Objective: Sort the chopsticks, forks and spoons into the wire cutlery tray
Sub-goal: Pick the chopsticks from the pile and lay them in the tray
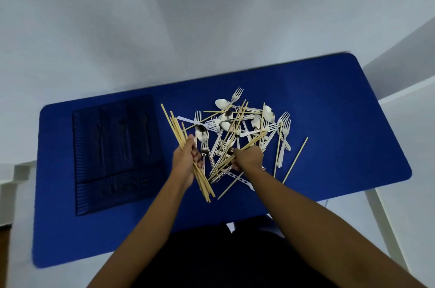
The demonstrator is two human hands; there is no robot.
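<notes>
1. We take the wire cutlery tray [117, 153] as our landmark; it lies on the blue surface [329, 123], and we can make out no sorted cutlery in it, only dark shapes in its compartments that we cannot identify.
2. Our left hand [186, 160], just right of the tray, is closed around a bundle of chopsticks [179, 132]; the sticks fan out above and below the fist, so we judge that we are gathering one kind together to carry over in a single trip.
3. Our right hand [247, 158], farther right of the tray, is closed on a few more chopsticks [249, 145] at the near edge of the pile [237, 127]; it grips them near one end, probably to draw them free of the tangle.
4. The pile of forks, spoons and remaining chopsticks sits well right of the tray; two loose chopsticks [295, 158] lie at its far side from the tray.
5. We judge the sorting barely begun.
</notes>
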